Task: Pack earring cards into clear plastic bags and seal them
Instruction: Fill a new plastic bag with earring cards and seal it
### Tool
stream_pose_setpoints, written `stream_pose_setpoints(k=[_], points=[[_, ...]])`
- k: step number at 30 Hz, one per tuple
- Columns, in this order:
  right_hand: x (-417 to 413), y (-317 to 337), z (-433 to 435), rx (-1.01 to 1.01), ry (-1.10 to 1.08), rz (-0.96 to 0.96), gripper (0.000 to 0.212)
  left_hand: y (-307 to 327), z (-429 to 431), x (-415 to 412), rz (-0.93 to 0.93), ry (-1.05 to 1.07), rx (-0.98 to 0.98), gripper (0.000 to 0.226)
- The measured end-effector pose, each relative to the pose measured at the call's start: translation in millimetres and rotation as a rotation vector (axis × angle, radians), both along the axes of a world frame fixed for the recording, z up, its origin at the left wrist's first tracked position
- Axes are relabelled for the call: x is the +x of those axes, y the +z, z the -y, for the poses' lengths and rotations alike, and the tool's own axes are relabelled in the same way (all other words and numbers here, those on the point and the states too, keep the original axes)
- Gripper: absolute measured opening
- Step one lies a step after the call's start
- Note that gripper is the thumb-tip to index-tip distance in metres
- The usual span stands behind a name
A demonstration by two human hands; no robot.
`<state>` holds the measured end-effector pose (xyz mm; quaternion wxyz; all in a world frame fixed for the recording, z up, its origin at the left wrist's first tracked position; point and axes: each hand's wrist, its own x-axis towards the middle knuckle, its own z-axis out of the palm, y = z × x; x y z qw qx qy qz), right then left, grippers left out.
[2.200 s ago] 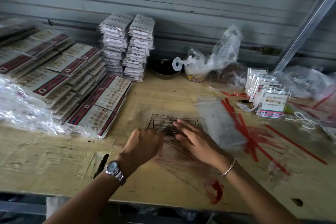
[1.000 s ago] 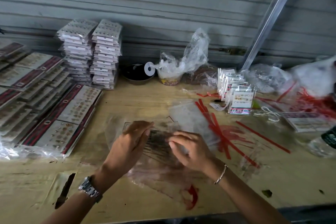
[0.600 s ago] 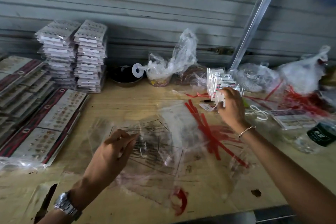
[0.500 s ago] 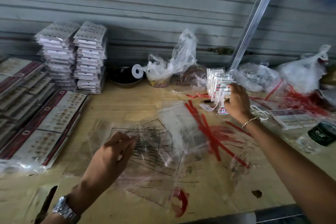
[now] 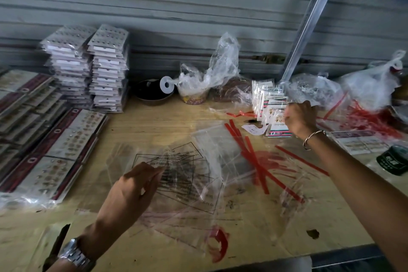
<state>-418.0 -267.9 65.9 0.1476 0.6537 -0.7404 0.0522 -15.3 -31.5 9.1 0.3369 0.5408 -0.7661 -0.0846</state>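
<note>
The left hand pinches a clear plastic bag above the table — the right hand grips an earring card at the upright stack, far right.

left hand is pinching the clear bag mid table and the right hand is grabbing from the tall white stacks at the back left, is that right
Not quite. In the head view the left hand does pinch the clear bag, but the right hand grips the small earring cards standing on the right, not the tall white stacks.
</note>
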Motion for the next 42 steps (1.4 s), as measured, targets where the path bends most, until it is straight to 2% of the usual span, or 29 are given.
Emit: stream_pose_setpoints(k=[4, 6, 10, 15, 18, 22, 24, 27, 29, 32, 35, 37, 38, 40, 42], points=[[-7.0, 9.6, -7.9, 0.013, 0.097, -0.074, 0.008, 0.3, 0.0, -0.6, -0.002, 0.019, -0.004, 0.025], [-9.6, 15.5, -12.9, -0.005, 0.196, -0.053, 0.006, 1.4, 0.8, -1.0, -0.004, 0.022, -0.015, 0.025], [-9.2, 31.6, -28.4, 0.007, 0.266, 0.192, 0.011, 3.4, 2.7, -3.3, -0.019, 0.044, -0.029, 0.023], [1.4, 44.3, -61.7, -0.080, 0.354, 0.443, 0.008, 4.3, 1.9, -10.9, -0.014, 0.065, 0.019, 0.023], [14.4, 45.5, -87.0, -0.041, 0.405, 0.619, 0.008, 1.3, 2.2, -17.5, 0.008, 0.066, 0.044, 0.021], [37.0, 43.5, -128.2, 0.262, 0.354, 1.123, 0.011, 1.1, 2.3, -26.7, -0.021, 0.037, 0.074, 0.024], [49.9, 36.9, -147.5, 0.499, 0.281, 1.317, 0.025, 1.9, 2.9, -31.9, -0.036, 0.070, 0.056, 0.028], [70.5, 18.5, -171.2, 0.804, 0.197, 1.369, 0.036, -0.3, 4.4, -36.9, 0.020, 0.196, 0.029, 0.038], [84.9, 3.1, -184.1, 0.894, 0.155, 1.391, 0.034, -2.2, 4.6, -40.1, 0.079, 0.203, -0.005, 0.050], [109.5, -20.5, -197.8, 0.724, 0.113, 1.579, 0.031, -11.2, 6.4, -45.0, -0.006, 0.183, 0.062, 0.052], [131.9, -43.4, -208.5, 0.354, 0.076, 1.714, 0.021, -11.8, 3.0, -53.1, -0.009, 0.136, 0.073, 0.050], [146.6, -58.1, -215.9, 0.127, 0.107, 1.738, 0.018, -10.0, -3.5, -59.7, -0.148, 0.030, 0.161, 0.038], [155.3, -64.4, -219.4, 0.037, 0.121, 1.728, 0.017, -14.2, -3.0, -61.4, -0.160, -0.037, 0.146, 0.034], [174.5, -73.2, -224.5, -0.103, 0.130, 1.689, 0.013, -16.1, -0.7, -70.4, -0.186, -0.027, 0.207, 0.044], [193.2, -80.0, -225.5, -0.137, 0.087, 1.751, 0.007, -19.6, -0.8, -78.9, -0.123, 0.082, 0.194, 0.057]])
